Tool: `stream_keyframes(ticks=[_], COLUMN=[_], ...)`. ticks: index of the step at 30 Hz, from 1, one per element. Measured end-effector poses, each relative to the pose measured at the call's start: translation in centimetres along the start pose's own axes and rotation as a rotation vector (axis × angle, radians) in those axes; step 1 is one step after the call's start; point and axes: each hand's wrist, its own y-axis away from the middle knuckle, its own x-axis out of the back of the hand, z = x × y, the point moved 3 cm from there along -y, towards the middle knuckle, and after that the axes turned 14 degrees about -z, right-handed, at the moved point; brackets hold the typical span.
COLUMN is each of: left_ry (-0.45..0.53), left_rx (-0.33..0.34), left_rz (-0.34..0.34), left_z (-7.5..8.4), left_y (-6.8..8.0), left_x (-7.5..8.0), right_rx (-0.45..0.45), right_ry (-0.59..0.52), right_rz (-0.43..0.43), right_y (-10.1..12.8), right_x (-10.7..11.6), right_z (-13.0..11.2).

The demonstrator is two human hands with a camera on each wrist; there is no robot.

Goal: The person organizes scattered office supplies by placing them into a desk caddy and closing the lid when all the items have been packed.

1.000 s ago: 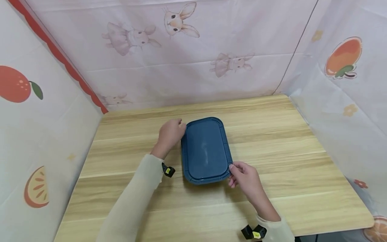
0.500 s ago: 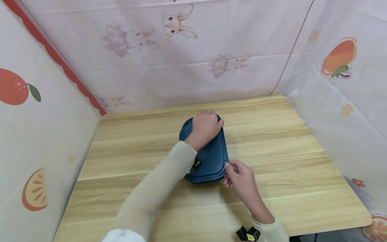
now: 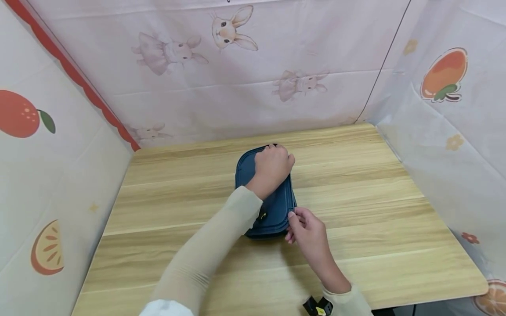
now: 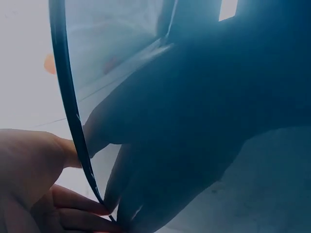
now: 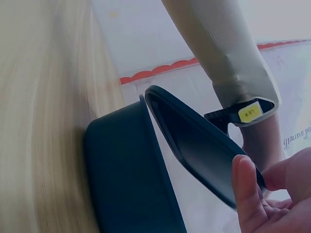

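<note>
A dark blue lid point(image 3: 280, 204) stands tilted over a deep box point(image 5: 124, 170) of the same colour. In the right wrist view a wedge-shaped gap parts the lid from the box rim, and their edges come together at the top end. My left hand point(image 3: 273, 164) reaches across the lid and grips its far right edge. The left wrist view shows those fingers at the rim, mirrored in the glossy top. My right hand point(image 3: 312, 232) pinches the lid's near right corner, thumb on top. What lies inside the box is hidden.
A light wooden table point(image 3: 379, 237) carries the box. Pale printed curtains point(image 3: 245, 109) hang along its back and both sides. A black wrist camera point(image 3: 318, 306) is strapped to the right sleeve.
My left hand has moved from the lid's left edge across to its far right edge. The lid has tilted up from the box. The right hand stays at the near right corner.
</note>
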Motion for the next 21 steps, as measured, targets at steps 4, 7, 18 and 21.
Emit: stream_keyframes(ticks=[4, 7, 18, 21], left_ry=[-0.028, -0.041, 0.054, 0.096], left_rx=[-0.001, 0.011, -0.035, -0.045], left_rz=[0.087, 0.144, 0.319, 0.334], left_z=[0.1, 0.0, -1.6, -2.0], left_y=[0.4, 0.6, 2.5, 3.1], left_x=[0.5, 1.0, 3.7, 4.3], right_rx=[0.023, 0.039, 0.089, 0.112], right_ry=[0.012, 0.028, 0.095, 0.128], right_rz=[0.008, 0.008, -0.064, -0.071], right_y=[0.0, 0.0, -0.2, -0.2], right_x=[-0.5, -0.9, -2.7, -3.1], right_z=[-0.1, -0.3, -1.5, -1.8])
